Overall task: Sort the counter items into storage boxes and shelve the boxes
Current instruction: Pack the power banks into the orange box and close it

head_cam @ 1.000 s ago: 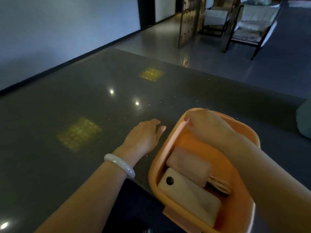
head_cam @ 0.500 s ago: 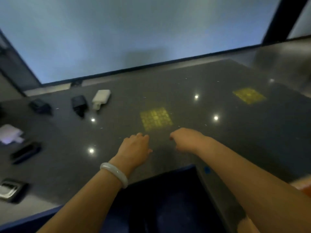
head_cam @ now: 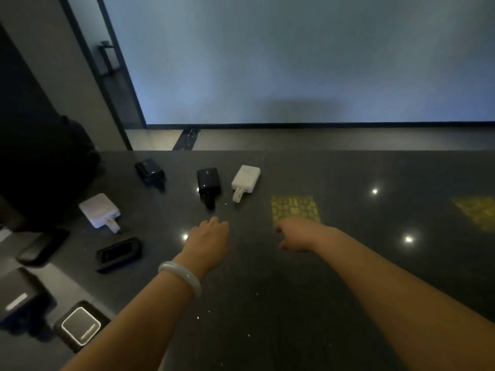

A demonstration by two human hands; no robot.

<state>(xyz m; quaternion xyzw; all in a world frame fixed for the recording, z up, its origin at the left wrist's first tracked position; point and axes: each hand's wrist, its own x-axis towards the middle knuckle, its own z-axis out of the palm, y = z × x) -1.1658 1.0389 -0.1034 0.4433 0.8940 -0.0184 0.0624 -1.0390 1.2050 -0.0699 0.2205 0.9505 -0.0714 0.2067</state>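
Hands empty above dark speckled stone counter (head_cam: pixel 334 303): left hand (head_cam: pixel 207 241) loosely spread, right hand (head_cam: pixel 297 235) curled, holding nothing. Black charger block (head_cam: pixel 208 180) and white charger block (head_cam: pixel 245 178) lie just beyond left hand. Step: reaching for pickup. Next likely: close fingers round one charger.

I see my hands over the table (head_cam: pixel 308 303), left hand (head_cam: pixel 207 241) just left of right hand (head_cam: pixel 298 235). Using the left hand as landmark: two chargers (head_cam: pixel 209 180) (head_cam: pixel 246 176) lie side by side beyond it, another charger (head_cam: pixel 149 170) farther back-left, a power bank (head_cam: pixel 99 210) left, and a flat case (head_cam: pixel 119 253) left and nearer me.
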